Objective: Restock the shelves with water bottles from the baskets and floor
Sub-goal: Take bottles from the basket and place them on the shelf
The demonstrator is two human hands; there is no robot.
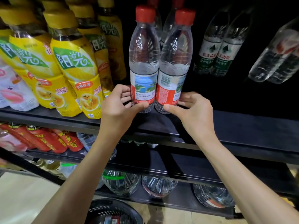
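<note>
Two clear water bottles with red caps stand upright side by side on the black shelf (242, 125). My left hand (118, 105) grips the base of the left bottle (143, 62), thumb in front and fingers behind. My right hand (194, 109) grips the base of the right bottle (176, 62) the same way. More red-capped bottles stand right behind them, mostly hidden.
Yellow tea bottles (71, 67) crowd the shelf to the left. Green-labelled water bottles (218, 50) and a wrapped pack (278, 57) stand at the right. Lower shelves hold red-labelled drinks (48, 139) and large water bottles (158, 186). A black basket (113, 212) sits on the floor.
</note>
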